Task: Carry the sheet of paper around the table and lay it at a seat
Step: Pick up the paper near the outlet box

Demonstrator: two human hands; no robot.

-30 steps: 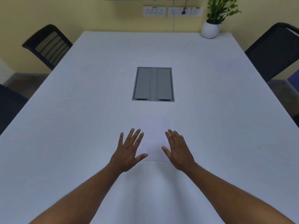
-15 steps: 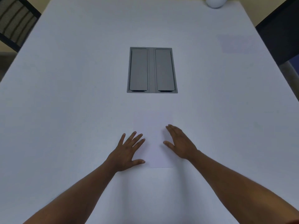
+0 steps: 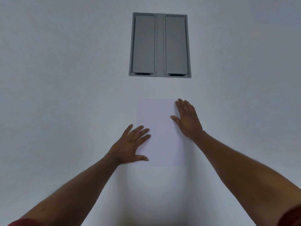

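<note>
Head view, looking steeply down: the sheet of paper [image 3: 160,132] lies flat on the pale table [image 3: 65,79], its long side running from 6 toward 12 o'clock, just short of the grey cable hatch [image 3: 160,44] that sits at 12 o'clock from it and apart from it. The left hand [image 3: 131,146] is spread wide, palm down, at the sheet's 8 o'clock corner, fingertips and thumb overlapping the left edge; the right hand [image 3: 188,119] is flat too, fingers together and fairly straight, along the right edge at about 2 o'clock. Neither hand holds anything — both rest on or at the paper's margins, and whether they press it down cannot be told. The sheet looks thin, light and limp, nearly the same tone as the tabletop, with no edge raised to get under. My guess is that it will slide easily on this smooth surface and sag or flutter once lifted, and will crease if pinched hard. The sensible hold would be on the two long edges, one hand each — perhaps after drawing it toward 6 o'clock so a fingertip can curl beneath an edge. The carrying part of the task has not begun.
</note>
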